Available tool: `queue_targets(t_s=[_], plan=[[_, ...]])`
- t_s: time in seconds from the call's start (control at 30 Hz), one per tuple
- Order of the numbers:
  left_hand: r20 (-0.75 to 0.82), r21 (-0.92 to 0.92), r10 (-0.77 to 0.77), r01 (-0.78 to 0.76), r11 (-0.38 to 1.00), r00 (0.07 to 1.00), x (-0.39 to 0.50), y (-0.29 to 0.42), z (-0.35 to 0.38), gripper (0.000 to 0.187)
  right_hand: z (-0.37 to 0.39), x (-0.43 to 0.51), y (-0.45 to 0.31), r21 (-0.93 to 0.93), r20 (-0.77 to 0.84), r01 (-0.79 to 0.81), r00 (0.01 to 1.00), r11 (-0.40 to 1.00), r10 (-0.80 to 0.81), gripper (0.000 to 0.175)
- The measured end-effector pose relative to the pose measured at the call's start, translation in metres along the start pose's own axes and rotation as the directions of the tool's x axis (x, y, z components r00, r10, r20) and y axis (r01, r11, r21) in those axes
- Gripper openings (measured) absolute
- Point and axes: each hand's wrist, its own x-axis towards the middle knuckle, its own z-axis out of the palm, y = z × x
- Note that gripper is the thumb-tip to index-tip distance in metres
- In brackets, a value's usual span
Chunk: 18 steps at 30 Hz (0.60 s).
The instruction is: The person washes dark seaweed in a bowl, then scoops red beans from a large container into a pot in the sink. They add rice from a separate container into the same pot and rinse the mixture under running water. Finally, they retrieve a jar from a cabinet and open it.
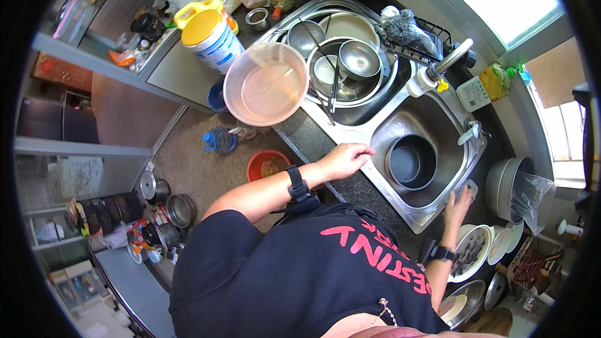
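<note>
My left hand (346,160) is empty, its fingers loosely bent, above the front rim of the steel double sink (382,188). On the counter along the sink's right side, my right hand (458,204) has its fingers on a small pale grey cloth or pad (469,189), partly hidden beneath them. Between the hands, a dark round pot (412,162) sits in the right basin. The left basin is filled with stacked bowls, a white plate (350,29), a small steel bowl (360,59) and chopsticks (335,85). A white and grey faucet (425,80) stands behind the basins.
A translucent pink basin (265,85) stands left of the sink, beside a yellow-lidded tub (213,40). Right of the sink are a large metal pot (504,188) with a plastic bag and a bowl of dark pieces (471,253). A red bucket (267,165) and water jug (220,140) are on the floor.
</note>
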Motion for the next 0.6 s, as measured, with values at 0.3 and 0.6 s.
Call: queue_targets(t_s=[0.3,0.6], plan=[[-0.457,-0.032,0.000,-0.017,0.999,0.889,-0.095,0.018,-0.044,0.021,0.003,-0.070,-0.091,0.212,0.332,0.323,0.864,0.922,-0.379,0.048],[-0.871,0.000,-0.057,0.116,0.993,0.488,-0.134,-0.001,-0.201,0.036,0.001,-0.101,-0.089,0.167,0.415,0.342,0.826,0.925,-0.381,0.050]])
